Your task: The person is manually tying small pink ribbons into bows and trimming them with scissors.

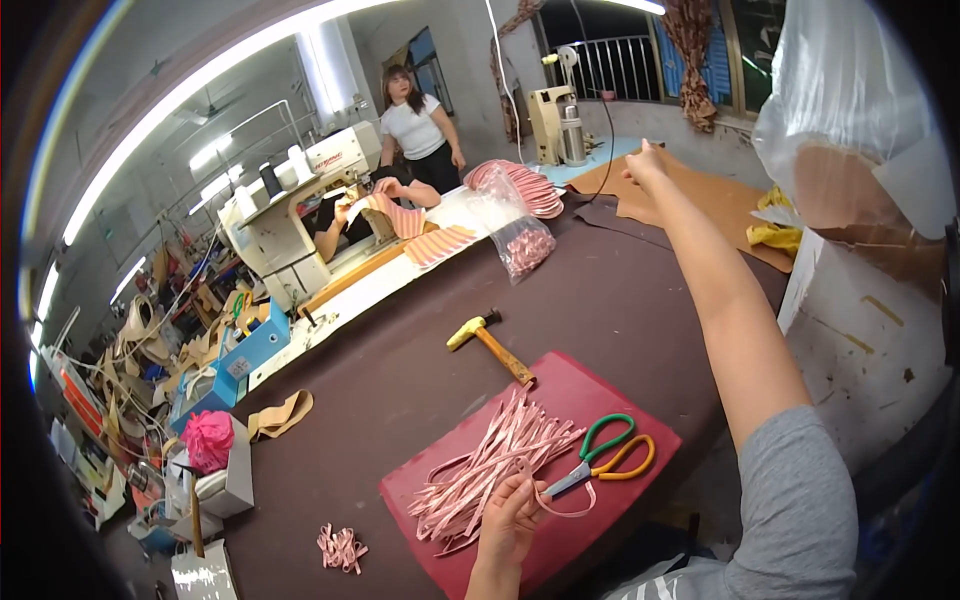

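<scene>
My left hand is closed, pinching a thin pink strip that loops out to the right. Right beside it lies a loose pile of pink strips on a red mat. Scissors with one green and one orange handle rest on the mat, blades toward my left hand. My right arm reaches far out to the back right. There my right hand is above a tan leather sheet, its fingers curled; whatever they hold is hidden. A hammer with a wooden handle touches the mat's far edge.
A small pink bundle lies on the dark table. Behind, a clear bag of pink pieces sits near striped pieces. A person works at a sewing machine; another person stands behind. Boxes line the left.
</scene>
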Tool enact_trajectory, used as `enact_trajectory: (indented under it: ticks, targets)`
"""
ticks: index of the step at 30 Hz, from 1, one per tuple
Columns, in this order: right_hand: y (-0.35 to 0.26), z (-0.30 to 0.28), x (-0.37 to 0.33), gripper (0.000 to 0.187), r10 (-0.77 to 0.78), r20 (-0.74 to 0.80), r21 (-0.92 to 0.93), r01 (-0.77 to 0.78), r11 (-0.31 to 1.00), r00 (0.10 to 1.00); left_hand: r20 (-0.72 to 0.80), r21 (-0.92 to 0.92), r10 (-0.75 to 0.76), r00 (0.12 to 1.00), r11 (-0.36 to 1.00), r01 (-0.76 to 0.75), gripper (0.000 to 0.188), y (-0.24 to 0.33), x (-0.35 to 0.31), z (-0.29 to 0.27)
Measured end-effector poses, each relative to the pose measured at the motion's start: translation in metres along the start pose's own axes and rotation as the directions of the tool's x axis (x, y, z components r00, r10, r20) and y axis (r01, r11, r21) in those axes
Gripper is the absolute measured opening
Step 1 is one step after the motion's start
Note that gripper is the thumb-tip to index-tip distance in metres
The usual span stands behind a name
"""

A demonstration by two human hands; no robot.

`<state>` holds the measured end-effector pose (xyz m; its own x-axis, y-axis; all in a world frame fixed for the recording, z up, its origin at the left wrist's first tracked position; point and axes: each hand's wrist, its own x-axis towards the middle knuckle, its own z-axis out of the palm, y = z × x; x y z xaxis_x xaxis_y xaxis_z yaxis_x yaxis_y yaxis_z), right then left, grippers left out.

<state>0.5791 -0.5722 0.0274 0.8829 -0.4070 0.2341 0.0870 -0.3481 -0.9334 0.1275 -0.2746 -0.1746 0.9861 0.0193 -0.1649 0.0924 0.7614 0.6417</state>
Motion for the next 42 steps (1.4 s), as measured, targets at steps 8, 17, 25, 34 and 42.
enact_trajectory:
  ticks: [8,17,25,34,42]
  targets:
    - [-0.011,-0.01,-0.009,0.069,0.015,-0.017,-0.042,-0.016,0.999,1.0,-0.039,-0.001,-0.009,0.999,1.0,0.009,0.017,0.002,-0.007,0.007]
    - [-0.016,-0.003,-0.016,0.069,0.026,0.009,-0.032,-0.026,0.999,1.0,-0.003,-0.022,-0.008,1.0,1.0,0.008,0.021,-0.001,-0.005,-0.003]
    - [-0.008,-0.007,-0.014,0.068,0.03,0.003,-0.038,-0.03,0.999,1.0,-0.041,0.0,-0.02,0.999,1.0,0.02,0.018,0.002,-0.008,0.003]
    - [-0.001,0.001,-0.023,0.063,0.047,0.015,-0.052,-0.046,0.998,0.999,-0.01,-0.016,-0.05,0.999,0.999,0.05,0.021,0.005,-0.006,-0.004]
    - [0.01,0.027,-0.132,0.025,-0.153,0.608,0.104,0.112,0.988,0.779,-0.025,-0.016,-0.023,0.999,1.0,0.023,0.017,0.006,-0.014,-0.001]
